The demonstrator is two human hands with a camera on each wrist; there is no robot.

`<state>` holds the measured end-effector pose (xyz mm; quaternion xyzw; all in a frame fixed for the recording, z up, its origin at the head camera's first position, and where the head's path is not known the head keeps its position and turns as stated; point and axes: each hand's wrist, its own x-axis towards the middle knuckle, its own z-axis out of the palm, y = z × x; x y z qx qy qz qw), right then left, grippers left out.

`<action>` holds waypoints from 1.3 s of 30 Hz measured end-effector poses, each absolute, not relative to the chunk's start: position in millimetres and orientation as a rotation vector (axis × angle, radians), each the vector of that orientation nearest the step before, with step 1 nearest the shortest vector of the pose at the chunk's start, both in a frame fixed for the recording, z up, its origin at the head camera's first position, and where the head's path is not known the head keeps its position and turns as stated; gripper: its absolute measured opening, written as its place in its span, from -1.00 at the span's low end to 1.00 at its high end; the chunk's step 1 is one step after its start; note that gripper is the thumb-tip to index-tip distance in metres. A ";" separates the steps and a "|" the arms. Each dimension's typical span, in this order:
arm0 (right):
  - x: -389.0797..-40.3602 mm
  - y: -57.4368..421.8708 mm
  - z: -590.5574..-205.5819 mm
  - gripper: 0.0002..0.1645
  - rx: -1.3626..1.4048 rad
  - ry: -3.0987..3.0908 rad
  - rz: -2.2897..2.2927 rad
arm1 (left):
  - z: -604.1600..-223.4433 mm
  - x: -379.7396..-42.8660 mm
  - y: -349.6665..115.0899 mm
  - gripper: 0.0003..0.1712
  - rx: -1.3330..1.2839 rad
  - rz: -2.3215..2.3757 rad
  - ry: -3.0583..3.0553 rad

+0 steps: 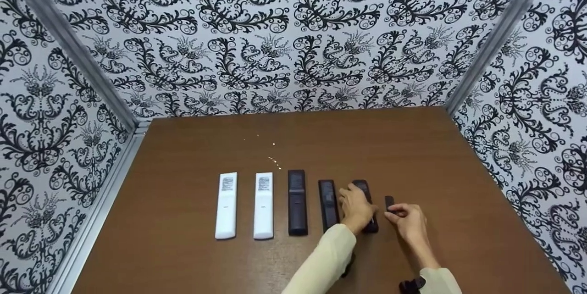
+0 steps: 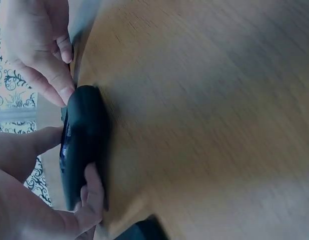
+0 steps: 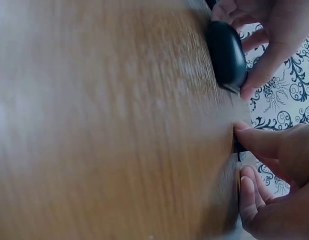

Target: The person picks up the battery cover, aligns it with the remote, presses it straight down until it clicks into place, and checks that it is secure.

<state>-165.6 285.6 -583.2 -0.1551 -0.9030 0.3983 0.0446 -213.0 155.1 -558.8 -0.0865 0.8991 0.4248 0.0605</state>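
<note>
My left hand (image 1: 357, 206) holds the rightmost dark remote control (image 1: 362, 185) at its sides, thumb on one edge and fingers on the other. In the left wrist view this remote control (image 2: 87, 135) lies on the wood with its back facing away from the camera. Just right of it, my right hand (image 1: 411, 224) pinches a small dark flat piece (image 1: 389, 202), like a battery cover, between thumb and fingers low over the table. The right wrist view shows only a thin dark edge of that piece (image 3: 238, 145), mostly hidden by the fingers.
Left of my hands, two more dark remote controls (image 1: 297, 202) and two white ones (image 1: 226, 206) lie in a row on the brown table (image 1: 183, 147). Small pale specks (image 1: 274, 162) dot the surface behind them. Patterned walls (image 1: 293, 55) enclose the table's back and sides.
</note>
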 end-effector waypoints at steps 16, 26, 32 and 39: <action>-164.4 279.2 -576.3 -0.88 -0.488 -2.610 1.362 | -560.1 -221.9 138.4 -0.66 -0.301 1.354 2.694; -165.7 271.3 -574.3 -0.70 -0.510 -2.421 1.599 | -563.3 -226.3 124.5 -0.67 -0.257 1.637 2.412; -161.1 274.9 -570.1 -0.60 -0.549 -2.573 1.533 | -565.0 -226.2 122.4 -0.68 -0.259 1.799 2.207; -158.5 273.4 -565.6 -0.71 -0.466 -2.543 1.453 | -565.7 -224.5 118.6 -0.71 -0.248 1.807 2.200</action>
